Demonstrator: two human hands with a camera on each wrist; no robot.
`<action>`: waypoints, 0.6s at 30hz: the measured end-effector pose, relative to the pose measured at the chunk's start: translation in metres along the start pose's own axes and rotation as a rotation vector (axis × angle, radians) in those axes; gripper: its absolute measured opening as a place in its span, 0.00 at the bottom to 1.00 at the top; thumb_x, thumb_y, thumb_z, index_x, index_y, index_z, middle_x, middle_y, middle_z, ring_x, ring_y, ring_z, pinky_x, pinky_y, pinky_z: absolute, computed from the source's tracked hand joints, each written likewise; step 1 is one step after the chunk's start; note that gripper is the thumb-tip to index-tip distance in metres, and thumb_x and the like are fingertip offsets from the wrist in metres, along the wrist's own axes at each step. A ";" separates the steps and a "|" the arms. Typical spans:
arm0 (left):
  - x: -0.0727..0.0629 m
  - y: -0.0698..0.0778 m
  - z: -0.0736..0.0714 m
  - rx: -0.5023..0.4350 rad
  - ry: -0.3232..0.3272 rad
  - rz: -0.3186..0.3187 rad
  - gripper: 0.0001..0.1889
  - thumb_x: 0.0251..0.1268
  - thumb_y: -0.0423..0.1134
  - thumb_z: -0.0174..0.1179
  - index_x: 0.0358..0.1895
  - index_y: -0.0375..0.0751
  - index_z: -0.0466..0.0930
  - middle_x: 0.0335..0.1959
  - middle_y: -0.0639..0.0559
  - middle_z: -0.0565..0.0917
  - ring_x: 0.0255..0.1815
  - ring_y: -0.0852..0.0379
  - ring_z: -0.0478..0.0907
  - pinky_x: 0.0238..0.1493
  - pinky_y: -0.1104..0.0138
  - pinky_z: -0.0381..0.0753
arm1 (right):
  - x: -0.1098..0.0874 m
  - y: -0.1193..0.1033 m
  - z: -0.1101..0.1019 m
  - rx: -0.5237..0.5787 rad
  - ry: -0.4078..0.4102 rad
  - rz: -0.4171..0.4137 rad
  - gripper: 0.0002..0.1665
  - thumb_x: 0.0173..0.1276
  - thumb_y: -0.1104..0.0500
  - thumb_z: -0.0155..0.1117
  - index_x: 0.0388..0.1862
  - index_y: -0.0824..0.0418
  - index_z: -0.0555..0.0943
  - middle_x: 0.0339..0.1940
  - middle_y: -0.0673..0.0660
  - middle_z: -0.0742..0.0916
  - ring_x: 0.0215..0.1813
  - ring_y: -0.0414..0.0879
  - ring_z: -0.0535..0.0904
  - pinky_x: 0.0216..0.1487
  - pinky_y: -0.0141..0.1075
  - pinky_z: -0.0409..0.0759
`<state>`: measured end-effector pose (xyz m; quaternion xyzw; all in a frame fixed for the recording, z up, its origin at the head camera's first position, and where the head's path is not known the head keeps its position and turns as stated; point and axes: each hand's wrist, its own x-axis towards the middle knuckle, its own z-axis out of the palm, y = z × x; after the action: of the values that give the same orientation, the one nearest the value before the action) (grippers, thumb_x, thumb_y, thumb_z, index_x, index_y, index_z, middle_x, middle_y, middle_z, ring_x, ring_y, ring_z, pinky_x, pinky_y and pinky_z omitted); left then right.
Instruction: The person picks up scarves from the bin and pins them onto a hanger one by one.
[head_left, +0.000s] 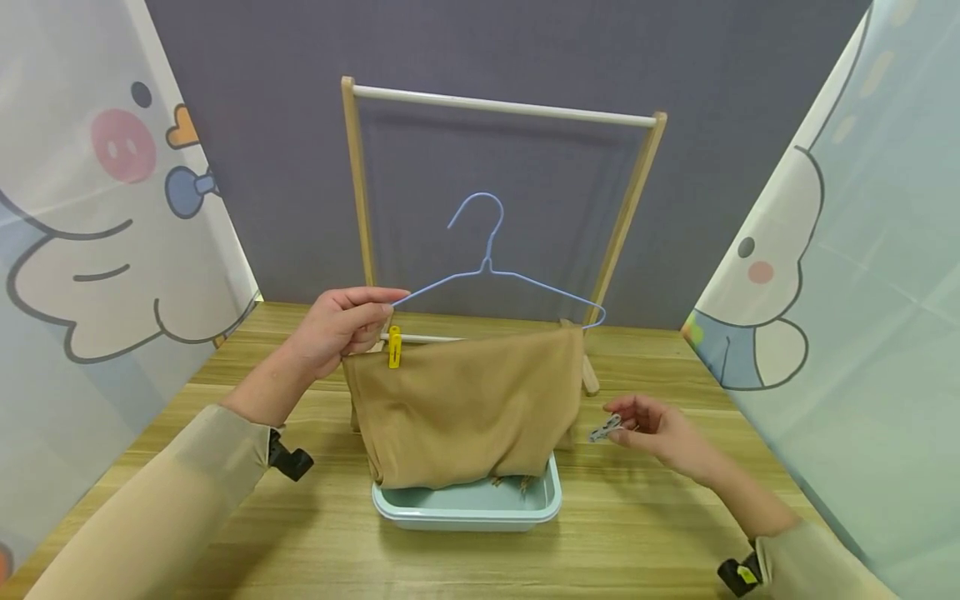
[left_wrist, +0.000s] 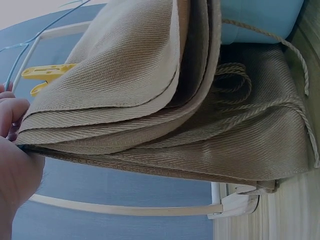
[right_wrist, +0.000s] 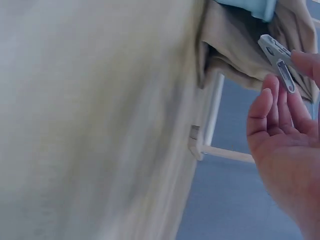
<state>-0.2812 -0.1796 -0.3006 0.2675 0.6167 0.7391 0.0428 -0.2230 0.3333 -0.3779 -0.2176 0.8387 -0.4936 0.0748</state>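
Observation:
A brown folded cloth garment (head_left: 472, 400) drapes over the lower bar of a blue wire hanger (head_left: 540, 284). With thumb and fingers my left hand (head_left: 337, 327) pinches the hanger's left end, together with the garment's top corner. Just right of those fingers, a yellow clothespin (head_left: 394, 347) clips the garment's top edge. Layers of fabric and a twisted drawstring (left_wrist: 265, 106) show in the left wrist view. Off to the right of the garment, my right hand (head_left: 663, 437) pinches a grey clothespin (right_wrist: 278, 62) between thumb and fingers.
Under the garment stands a light blue basin (head_left: 465, 518) with a few small brown things (head_left: 525, 483) inside. Behind it rises a wooden rack with a white top bar (head_left: 502, 105). Printed cartoon curtains (head_left: 90, 250) hang at both sides of the wooden table (head_left: 622, 533).

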 end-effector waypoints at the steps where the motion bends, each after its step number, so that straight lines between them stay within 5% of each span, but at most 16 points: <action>1: 0.000 0.000 0.000 0.000 -0.001 0.000 0.22 0.84 0.26 0.53 0.56 0.56 0.94 0.17 0.61 0.65 0.18 0.56 0.47 0.22 0.60 0.40 | 0.002 -0.003 -0.002 0.013 0.018 0.010 0.23 0.79 0.65 0.68 0.66 0.77 0.78 0.46 0.49 0.88 0.46 0.40 0.85 0.46 0.34 0.88; 10: 0.000 0.000 0.000 -0.013 -0.010 0.006 0.23 0.83 0.25 0.52 0.55 0.56 0.94 0.18 0.61 0.64 0.19 0.56 0.46 0.22 0.60 0.39 | 0.022 -0.022 -0.017 -0.054 0.235 0.010 0.23 0.83 0.56 0.68 0.70 0.64 0.83 0.45 0.41 0.88 0.41 0.39 0.82 0.42 0.32 0.83; 18: 0.001 0.001 0.001 -0.011 -0.017 0.010 0.23 0.82 0.25 0.52 0.56 0.54 0.94 0.17 0.60 0.64 0.18 0.56 0.47 0.22 0.60 0.39 | 0.043 -0.048 -0.030 -0.098 0.324 -0.065 0.22 0.81 0.58 0.71 0.69 0.62 0.84 0.45 0.35 0.88 0.40 0.36 0.83 0.38 0.29 0.82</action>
<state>-0.2813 -0.1785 -0.2988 0.2767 0.6107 0.7405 0.0460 -0.2576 0.3181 -0.3178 -0.1656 0.8553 -0.4830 -0.0883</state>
